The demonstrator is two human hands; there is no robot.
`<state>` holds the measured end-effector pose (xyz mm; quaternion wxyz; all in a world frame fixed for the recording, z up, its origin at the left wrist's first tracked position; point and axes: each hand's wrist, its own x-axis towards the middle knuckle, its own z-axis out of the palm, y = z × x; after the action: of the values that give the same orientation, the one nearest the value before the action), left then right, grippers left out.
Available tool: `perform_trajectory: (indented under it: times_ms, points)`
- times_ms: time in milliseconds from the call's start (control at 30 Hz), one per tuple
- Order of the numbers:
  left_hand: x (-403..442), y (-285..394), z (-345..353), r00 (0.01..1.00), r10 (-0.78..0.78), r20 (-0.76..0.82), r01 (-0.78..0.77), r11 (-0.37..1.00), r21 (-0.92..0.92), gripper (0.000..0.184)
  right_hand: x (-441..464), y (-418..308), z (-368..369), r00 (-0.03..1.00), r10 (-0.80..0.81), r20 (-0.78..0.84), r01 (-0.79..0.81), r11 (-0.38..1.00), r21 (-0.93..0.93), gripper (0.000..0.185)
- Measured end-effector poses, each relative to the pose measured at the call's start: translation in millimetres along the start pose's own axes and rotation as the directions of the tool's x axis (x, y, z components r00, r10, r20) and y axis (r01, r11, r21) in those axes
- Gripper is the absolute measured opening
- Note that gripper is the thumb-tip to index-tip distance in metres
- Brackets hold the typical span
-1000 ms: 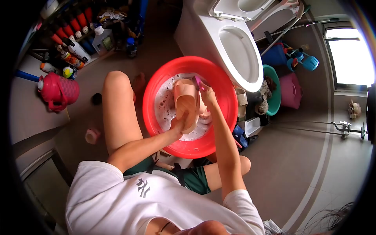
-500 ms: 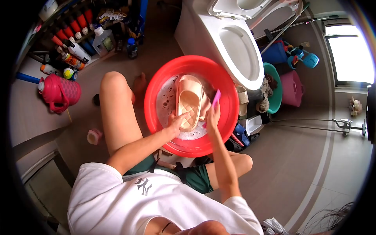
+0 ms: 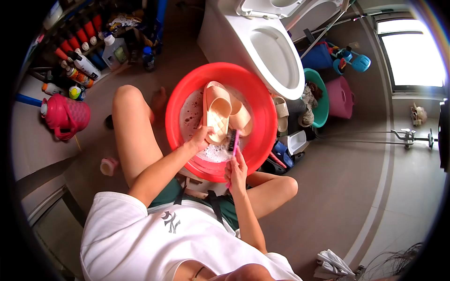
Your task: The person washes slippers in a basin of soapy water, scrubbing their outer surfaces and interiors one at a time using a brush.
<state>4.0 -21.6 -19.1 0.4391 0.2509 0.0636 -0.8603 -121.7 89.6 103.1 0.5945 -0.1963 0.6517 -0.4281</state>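
Observation:
A beige slipper (image 3: pixel 218 112) is held by its heel end in my left hand (image 3: pixel 201 139), above soapy water in a red basin (image 3: pixel 266 117). Beside it on the right, a second beige slipper (image 3: pixel 241 117) rests in the basin. My right hand (image 3: pixel 236 169) grips a pink brush (image 3: pixel 236 144) with dark bristles, near the basin's front rim. The bristles face left, close to the held slipper's heel end.
A white toilet (image 3: pixel 276 58) stands behind the basin. To the right are more footwear (image 3: pixel 282 152), a teal tub (image 3: pixel 320 100) and a pink bucket (image 3: pixel 341 97). A pink jug (image 3: pixel 68 114) and bottles (image 3: pixel 86 64) are at the left.
The brush has moved from the slipper's upper right side down toward the basin's front rim, its bristles now in view. The held slipper has tilted slightly, and the second slipper shows more.

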Motion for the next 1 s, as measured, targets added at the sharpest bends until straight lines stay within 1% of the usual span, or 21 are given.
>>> perform_trajectory:
  times_ms: [33,67,100,133,167,267,367,400,433,500,533,633,667,767,800,900,933,1000]
  points:
    - [-3.8,5.4,7.4,0.995,-0.101,0.017,0.102,0.993,-0.052,0.041,-2.7,-5.2,-2.2,0.998,-0.016,0.053,0.024,0.988,-0.154,0.042]
    - [-0.7,3.8,8.8,0.998,-0.048,0.047,0.052,0.993,-0.103,0.040,0.5,-3.6,-4.5,0.973,-0.208,0.101,0.232,0.892,-0.388,0.041]
    - [2.9,3.2,7.0,0.995,0.011,0.101,-0.002,0.995,-0.097,0.043,6.3,-1.5,-5.7,0.907,-0.372,0.197,0.413,0.702,-0.580,0.040]
    - [4.5,1.9,4.4,0.993,-0.008,0.121,0.022,0.993,-0.113,0.043,10.8,-0.3,-5.1,0.809,-0.489,0.327,0.551,0.437,-0.711,0.038]
    - [5.6,0.9,1.5,0.990,-0.026,0.140,0.044,0.991,-0.130,0.045,12.9,0.3,-3.9,0.809,-0.483,0.336,0.541,0.384,-0.749,0.037]
    - [-2.5,4.3,10.5,0.987,-0.046,0.154,0.050,0.999,-0.022,0.053,20.2,-3.9,7.6,0.808,-0.471,0.355,0.501,0.230,-0.834,0.036]
    - [15.4,1.3,-9.1,0.970,-0.039,0.240,0.044,0.999,-0.016,0.060,46.0,3.5,15.5,0.802,-0.497,0.332,0.436,0.108,-0.893,0.038]
    - [18.3,-1.1,-8.7,0.970,-0.044,0.238,0.068,0.993,-0.095,0.060,56.0,1.7,20.9,0.796,-0.514,0.319,0.407,0.066,-0.911,0.037]
    - [12.9,0.8,-3.3,0.962,-0.036,0.269,0.068,0.992,-0.110,0.059,69.3,-0.4,27.2,0.789,-0.530,0.311,0.382,0.026,-0.924,0.037]
    - [2.6,0.2,9.6,0.975,0.008,0.222,0.003,0.999,-0.049,0.059,105.5,-6.6,33.8,0.819,-0.496,0.288,0.330,-0.003,-0.944,0.044]
    - [3.1,2.7,10.5,0.981,-0.004,0.194,0.016,0.998,-0.063,0.059,116.0,-12.9,40.4,0.840,-0.462,0.284,0.320,-0.001,-0.947,0.040]
    - [10.4,0.0,5.9,0.969,-0.009,0.249,0.042,0.991,-0.126,0.058,128.2,-10.1,48.7,0.853,-0.466,0.234,0.233,-0.062,-0.971,0.039]
    - [12.6,-2.0,4.0,0.960,-0.010,0.280,0.051,0.989,-0.139,0.057,133.1,-4.7,42.9,0.842,-0.483,0.240,0.241,-0.061,-0.969,0.037]
    - [16.8,-7.4,-3.5,0.964,0.065,0.258,-0.044,0.995,-0.087,0.058,124.7,-4.9,34.0,0.783,-0.548,0.294,0.416,0.109,-0.903,0.022]
    - [17.4,-8.2,-3.7,0.974,0.098,0.204,-0.080,0.992,-0.096,0.061,120.7,-1.0,23.9,0.761,-0.546,0.351,0.498,0.145,-0.855,0.021]
    - [18.1,-7.1,-7.1,0.982,0.028,0.186,0.001,0.988,-0.153,0.062,92.5,6.5,8.8,0.721,-0.550,0.421,0.579,0.145,-0.802,0.028]
    - [19.9,-6.4,-11.6,0.971,0.015,0.237,0.021,0.989,-0.147,0.062,80.3,6.9,4.7,0.724,-0.537,0.433,0.588,0.150,-0.795,0.035]
    - [21.6,-8.7,-10.6,0.979,0.052,0.196,-0.031,0.994,-0.108,0.063,60.2,8.6,-3.5,0.754,-0.496,0.430,0.592,0.229,-0.773,0.036]
